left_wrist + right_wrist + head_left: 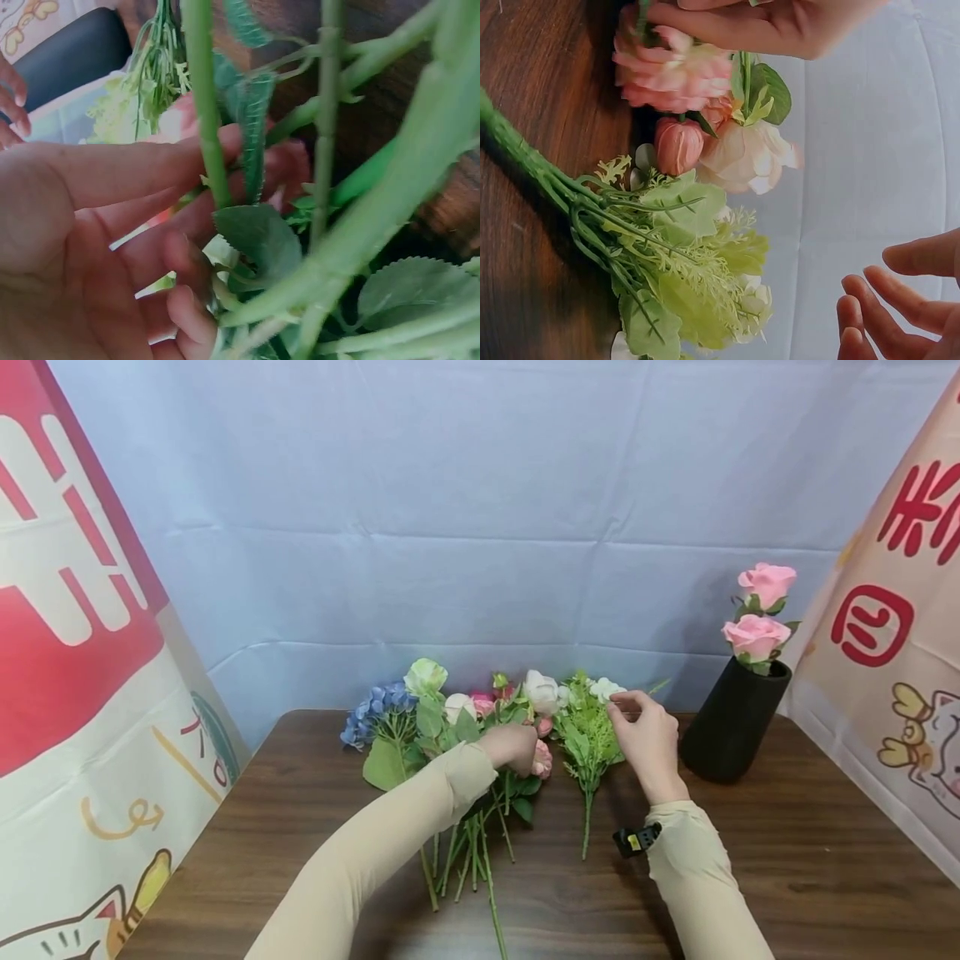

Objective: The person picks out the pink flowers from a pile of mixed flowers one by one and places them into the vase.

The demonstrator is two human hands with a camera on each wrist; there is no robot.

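My left hand reaches in among the bunch of artificial flowers. Its thumb and fingertips pinch the stem of a pink flower, just behind the ruffled bloom; other green stems cross in front of the palm in the left wrist view. My right hand hovers by the light green leafy spray, its fingers apart and holding nothing in the right wrist view. A white bloom shows near those fingertips in the head view. Below the pink flower in the right wrist view are a closed pink bud and a cream rose.
At the right a black vase holds two pink roses. Blue hydrangea and a pale green bloom lie at the bunch's left. Bare stems point toward the front of the wooden table. A pale cloth hangs behind.
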